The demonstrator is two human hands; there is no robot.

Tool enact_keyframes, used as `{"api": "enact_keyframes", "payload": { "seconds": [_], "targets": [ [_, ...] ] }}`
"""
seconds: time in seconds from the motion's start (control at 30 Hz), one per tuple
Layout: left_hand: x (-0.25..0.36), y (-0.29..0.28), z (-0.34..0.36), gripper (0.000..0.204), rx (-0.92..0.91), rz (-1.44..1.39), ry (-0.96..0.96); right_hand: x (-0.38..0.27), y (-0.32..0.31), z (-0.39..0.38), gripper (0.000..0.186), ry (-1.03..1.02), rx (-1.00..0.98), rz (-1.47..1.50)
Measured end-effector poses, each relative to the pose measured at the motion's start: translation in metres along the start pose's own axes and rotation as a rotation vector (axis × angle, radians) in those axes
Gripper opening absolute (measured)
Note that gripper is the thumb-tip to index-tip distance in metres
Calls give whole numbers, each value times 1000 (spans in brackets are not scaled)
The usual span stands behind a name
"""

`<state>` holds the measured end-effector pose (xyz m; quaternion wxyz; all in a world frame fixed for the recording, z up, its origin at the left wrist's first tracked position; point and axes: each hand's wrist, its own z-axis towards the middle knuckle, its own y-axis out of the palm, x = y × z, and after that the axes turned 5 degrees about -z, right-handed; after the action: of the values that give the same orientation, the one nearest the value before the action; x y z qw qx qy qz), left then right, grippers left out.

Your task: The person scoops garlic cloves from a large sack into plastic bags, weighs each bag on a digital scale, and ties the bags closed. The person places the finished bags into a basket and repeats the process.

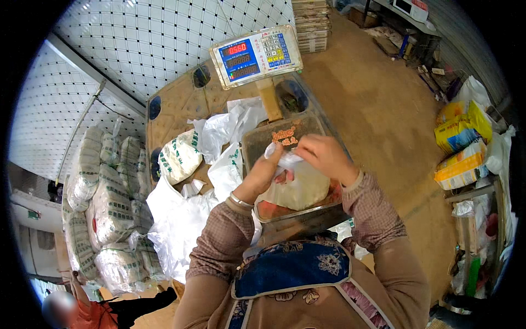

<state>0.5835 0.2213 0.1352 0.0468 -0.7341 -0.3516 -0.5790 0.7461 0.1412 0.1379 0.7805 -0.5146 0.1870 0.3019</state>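
A plastic bag (301, 190) with pale contents rests on the weighing platform (262, 137) of a digital scale. Its gathered white neck is between my hands. My left hand (267, 171) is closed around the neck from the left, with a metal bangle at that wrist. From the right, my right hand (327, 155) pinches the twisted end with bent fingers. What the bag contains is not clear through the film. Behind the platform, the scale's display head (256, 56) stands on a post with its digits lit red. Loose white plastic bags (219, 131) lie to the left of the platform.
A filled printed bag (181, 158) sits on the brown table (174, 93). Large packed sacks (112, 205) are piled at the left. A person in orange (98, 313) is at the lower left. Yellow bags (464, 129) stand at the right, and crates (312, 27) are stacked beyond the scale.
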Motion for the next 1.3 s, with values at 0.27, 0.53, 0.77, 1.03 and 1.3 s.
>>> {"api": "enact_keyframes", "payload": {
  "seconds": [0.27,0.53,0.77,1.03,1.3],
  "targets": [
    [-15,17,-1,28,154,1051,555,21,28,0,21,135,112,773],
    [3,5,12,16,389,1608,1121,22,37,12,27,539,-87,1105],
    [-57,-43,-38,13,12,1638,621,124,50,-15,21,453,34,-101],
    [-40,-14,-34,16,-26,792,560,111,39,10,27,581,-152,514],
    [-101,-12,5,62,475,1173,600,111,95,-23,17,709,144,788]
  ]
}}
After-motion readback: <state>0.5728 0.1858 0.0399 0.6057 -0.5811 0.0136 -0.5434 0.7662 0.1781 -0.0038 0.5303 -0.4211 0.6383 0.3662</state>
